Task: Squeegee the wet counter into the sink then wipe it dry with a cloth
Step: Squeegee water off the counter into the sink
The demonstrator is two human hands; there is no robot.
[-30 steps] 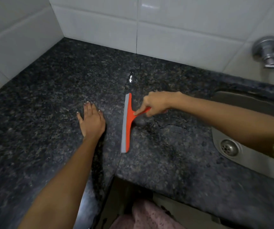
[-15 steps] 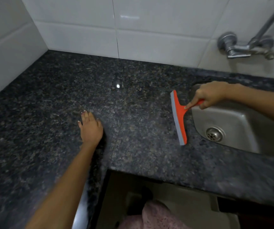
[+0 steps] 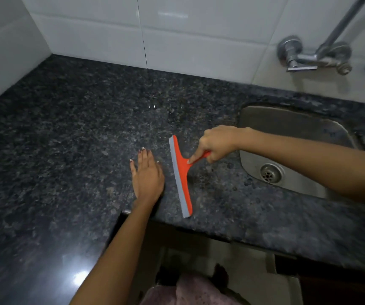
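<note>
**Light squeegee, held by its handle**

The right hand [image 3: 217, 144] has its fingers clamped on the orange squeegee [image 3: 181, 176], near the worktop's [image 3: 67, 133] front edge, beside the sink [image 3: 298, 128]. It looks light and stiff, with a soft blade; the handle is the place to grip. The left hand [image 3: 147, 175] lies flat, fingers straight.

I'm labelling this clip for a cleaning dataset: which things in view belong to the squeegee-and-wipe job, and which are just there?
Part of the job:
- orange squeegee, gripped by the right hand
- granite counter, with the left hand flat on it
- steel sink

Just there:
- wall tap
- white wall tiles
- pink fabric below the counter edge; whether it is the wiping cloth I cannot tell
</note>
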